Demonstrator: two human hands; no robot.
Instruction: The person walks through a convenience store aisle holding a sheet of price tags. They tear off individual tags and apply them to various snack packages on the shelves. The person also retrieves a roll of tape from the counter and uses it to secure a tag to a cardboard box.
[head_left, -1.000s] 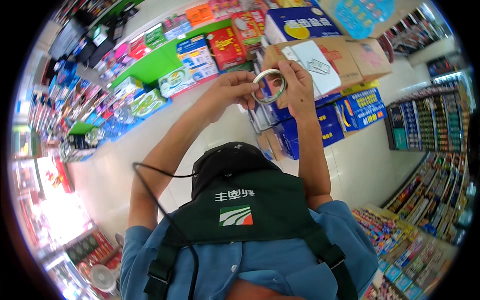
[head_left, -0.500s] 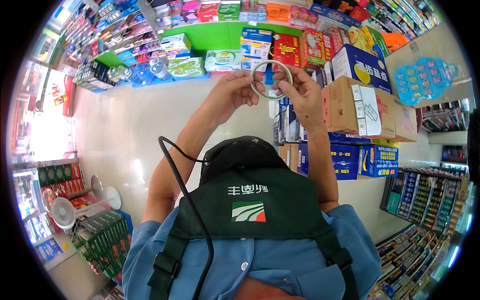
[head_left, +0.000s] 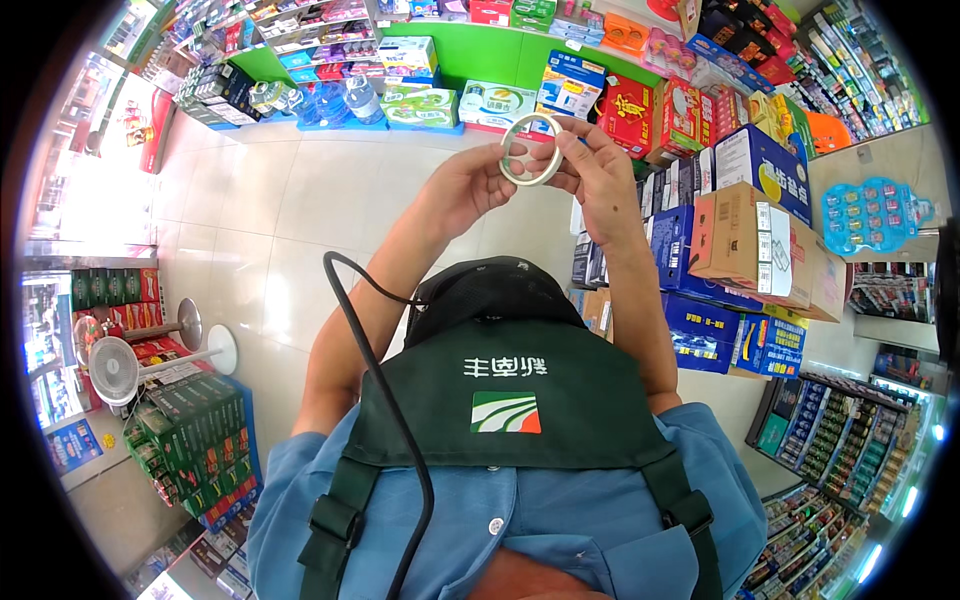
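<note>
A slim, pale roll of tape (head_left: 524, 181) is held up in front of my chest, its round opening turned toward me. My left hand (head_left: 468, 190) has its fingers bent at the roll's left rim, the thumb against it. From the other side my right hand (head_left: 603, 182) pinches the right rim between thumb and fingers. Some fingertips show through the opening and behind it. Whether a loose end of tape is lifted, I cannot make out.
Cardboard cartons (head_left: 735, 235) and blue boxes (head_left: 700, 335) are stacked on my right. Packed shelves line the far side, with water bottles (head_left: 362, 100) below. At left stand a fan (head_left: 115, 368) and green cartons (head_left: 190, 420). A black cable (head_left: 375, 370) hangs across my apron.
The surroundings have shifted right and somewhat down at the far side as my view turned. The roll is tilted differently, and my right fingers have moved higher along its rim.
</note>
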